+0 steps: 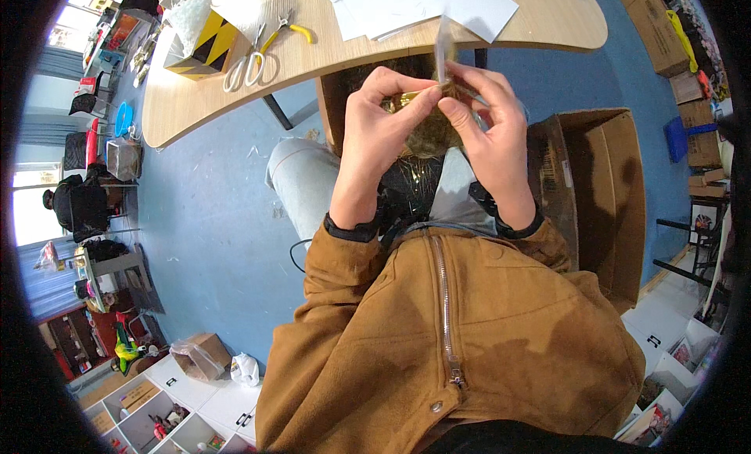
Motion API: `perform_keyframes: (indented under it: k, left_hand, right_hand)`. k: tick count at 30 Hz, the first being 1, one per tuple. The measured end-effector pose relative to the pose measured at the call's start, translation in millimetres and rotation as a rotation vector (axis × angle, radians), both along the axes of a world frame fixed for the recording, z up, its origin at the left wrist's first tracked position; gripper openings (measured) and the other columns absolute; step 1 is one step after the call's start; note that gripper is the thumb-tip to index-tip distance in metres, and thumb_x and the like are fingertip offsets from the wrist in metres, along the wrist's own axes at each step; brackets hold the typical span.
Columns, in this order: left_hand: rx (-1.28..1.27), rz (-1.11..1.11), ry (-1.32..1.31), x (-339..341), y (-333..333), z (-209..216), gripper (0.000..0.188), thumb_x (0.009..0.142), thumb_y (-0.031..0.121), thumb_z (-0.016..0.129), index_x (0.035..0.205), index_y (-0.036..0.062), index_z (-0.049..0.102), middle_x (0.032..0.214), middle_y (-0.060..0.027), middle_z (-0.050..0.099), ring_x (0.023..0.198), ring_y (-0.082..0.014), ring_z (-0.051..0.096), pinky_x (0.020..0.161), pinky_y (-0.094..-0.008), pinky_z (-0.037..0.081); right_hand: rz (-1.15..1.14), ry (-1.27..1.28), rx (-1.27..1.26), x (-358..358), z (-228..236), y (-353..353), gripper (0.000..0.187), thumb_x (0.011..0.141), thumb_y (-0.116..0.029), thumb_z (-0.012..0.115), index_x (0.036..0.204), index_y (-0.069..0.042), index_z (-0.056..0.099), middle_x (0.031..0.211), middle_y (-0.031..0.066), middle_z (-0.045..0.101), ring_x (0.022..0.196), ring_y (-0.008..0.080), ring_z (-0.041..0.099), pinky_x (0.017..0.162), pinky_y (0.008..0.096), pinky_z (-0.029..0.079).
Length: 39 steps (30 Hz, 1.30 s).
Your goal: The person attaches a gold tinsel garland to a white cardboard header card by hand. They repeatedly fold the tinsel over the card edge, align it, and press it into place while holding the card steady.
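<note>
Over my lap, both hands meet at a fuzzy brown-green bundle (426, 138) with shiny gold material (403, 100) at its side. My left hand (379, 129) is closed, thumb and index finger pinching at the bundle's top beside the gold part. My right hand (494, 125) pinches at the same spot from the other side, fingers curled. A thin whitish translucent strip (443, 51) stands up from between the fingertips. My fingers hide how the strip, gold material and bundle join. Loose gold strands (411, 176) lie on the dark cloth over my lap.
Ahead stands a wooden table (188, 109) with white-handled scissors (254, 63), yellow-handled pliers (291, 31), a yellow-black box (211, 47) and white papers (407, 8). An open cardboard box (614, 196) is at my right. Another brown box (332, 113) sits under the table.
</note>
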<state>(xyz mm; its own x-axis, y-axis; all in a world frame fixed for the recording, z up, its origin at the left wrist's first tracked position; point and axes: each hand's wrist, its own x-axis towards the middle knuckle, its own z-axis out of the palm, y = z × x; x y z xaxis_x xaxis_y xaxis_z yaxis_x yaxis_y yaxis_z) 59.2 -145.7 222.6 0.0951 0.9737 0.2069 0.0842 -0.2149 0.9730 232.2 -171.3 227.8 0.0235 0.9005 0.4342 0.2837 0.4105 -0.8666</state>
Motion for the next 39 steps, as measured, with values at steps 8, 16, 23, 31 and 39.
perform_keyframes:
  k: [8, 16, 23, 31, 39]
  left_hand:
    - [0.104, -0.09, 0.12, 2, -1, 8, 0.019, 0.092, 0.01, 0.076, 0.11, 0.0065, 0.079, 0.094, -0.0039, 0.062, 0.09, -0.0147, 0.059, 0.079, -0.0277, 0.048]
    - [-0.01, 0.147, 0.333, -38, 5, 9, 0.019, 0.087, 0.016, 0.082, 0.105, 0.0123, 0.083, 0.086, -0.0015, 0.058, 0.083, -0.0147, 0.055, 0.072, -0.0301, 0.046]
    - [0.022, 0.133, 0.281, -46, 14, -6, 0.018, 0.087, 0.02, 0.083, 0.103, 0.0103, 0.081, 0.085, -0.0009, 0.056, 0.081, -0.0138, 0.051, 0.071, -0.0288, 0.043]
    - [-0.069, 0.044, 0.076, -43, 22, -25, 0.033, 0.083, 0.028, 0.089, 0.102, 0.0027, 0.077, 0.09, 0.0012, 0.055, 0.082, -0.0107, 0.049, 0.071, -0.0269, 0.043]
    - [-0.189, -0.07, -0.116, -37, 20, -31, 0.032, 0.088, 0.025, 0.086, 0.104, 0.0006, 0.075, 0.093, 0.0016, 0.064, 0.082, -0.0066, 0.054, 0.071, -0.0227, 0.044]
  right_hand:
    - [-0.074, 0.235, -0.15, -6, -10, 2, 0.029, 0.095, -0.001, 0.067, 0.124, 0.004, 0.069, 0.099, 0.0054, 0.072, 0.088, 0.0093, 0.067, 0.076, 0.0245, 0.055]
    - [-0.194, 0.346, -0.127, 34, -13, 19, 0.025, 0.097, -0.004, 0.067, 0.119, 0.005, 0.072, 0.095, 0.002, 0.072, 0.078, 0.0042, 0.06, 0.07, 0.0215, 0.05]
    - [-0.084, 0.531, -0.163, 60, -19, 26, 0.029, 0.096, 0.0, 0.066, 0.124, 0.008, 0.068, 0.111, 0.0103, 0.074, 0.093, 0.0105, 0.067, 0.084, 0.0245, 0.054]
    - [-0.031, 0.566, -0.209, 69, -22, 27, 0.031, 0.096, -0.001, 0.066, 0.125, 0.008, 0.068, 0.112, 0.0109, 0.073, 0.095, 0.0124, 0.068, 0.087, 0.0259, 0.054]
    - [0.032, 0.686, -0.301, 73, -28, 31, 0.031, 0.095, 0.0, 0.065, 0.125, 0.008, 0.068, 0.114, 0.0122, 0.073, 0.096, 0.0135, 0.069, 0.087, 0.0274, 0.056]
